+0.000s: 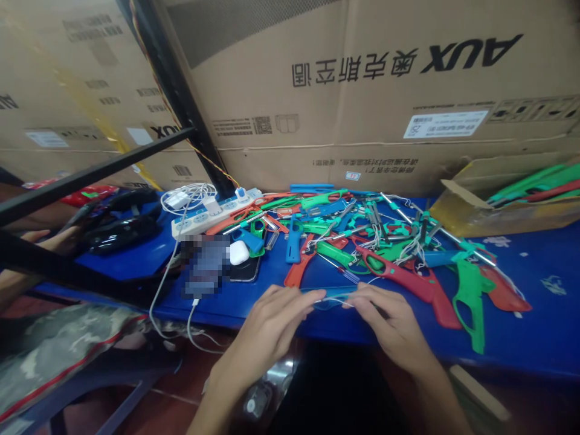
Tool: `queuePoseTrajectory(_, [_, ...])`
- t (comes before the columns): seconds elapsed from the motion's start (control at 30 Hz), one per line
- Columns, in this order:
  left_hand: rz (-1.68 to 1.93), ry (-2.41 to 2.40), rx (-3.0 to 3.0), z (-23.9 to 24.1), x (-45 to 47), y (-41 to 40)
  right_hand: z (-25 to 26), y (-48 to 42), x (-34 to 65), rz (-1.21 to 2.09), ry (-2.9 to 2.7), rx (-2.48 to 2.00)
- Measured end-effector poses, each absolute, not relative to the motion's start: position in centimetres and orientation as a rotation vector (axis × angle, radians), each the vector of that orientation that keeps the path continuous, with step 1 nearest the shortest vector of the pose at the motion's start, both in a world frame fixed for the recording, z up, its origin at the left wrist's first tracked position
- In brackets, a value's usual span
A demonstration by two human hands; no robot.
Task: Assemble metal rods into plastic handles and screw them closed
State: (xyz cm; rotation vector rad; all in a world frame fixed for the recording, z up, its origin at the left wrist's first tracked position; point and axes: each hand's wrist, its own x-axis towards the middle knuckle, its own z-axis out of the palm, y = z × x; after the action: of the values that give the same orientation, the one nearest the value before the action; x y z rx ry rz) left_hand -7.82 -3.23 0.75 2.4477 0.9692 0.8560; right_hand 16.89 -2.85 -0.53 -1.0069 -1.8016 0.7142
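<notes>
Blue casing (333, 292) is held at the desk's (534, 326) near edge, its ends pinched by left grip (277, 309) and right grip (384, 307), fingers closed; the white wire (338, 300) is best kept untrapped.

Before a large carton (362, 103) at the rear edge, a heap of plastic parts (338, 254) spreads across the middle of the counter (539, 350), with an open box (480, 217) of further parts (539, 190) to its right and a power strip (226, 209) to its left. Before the strip, an earbud case (238, 252) sits on a device (249, 273); by the front edge, a piece (335, 297) lies between left hand (281, 311) and right hand (389, 308).
</notes>
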Motion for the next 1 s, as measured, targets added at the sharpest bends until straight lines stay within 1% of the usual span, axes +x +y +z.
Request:
queuePoseTrajectory(0.6, [0.833, 0.988, 2.387, 0.50, -7.41, -3.41, -0.31, -2.92, 17.18, 0.761, -1.775, -0.949])
queuePoseTrajectory(1.0, [0.825, 0.974, 2.469, 0.92, -7.31, -3.37, -0.16, -2.96, 16.99, 0.849, -1.810, -1.009])
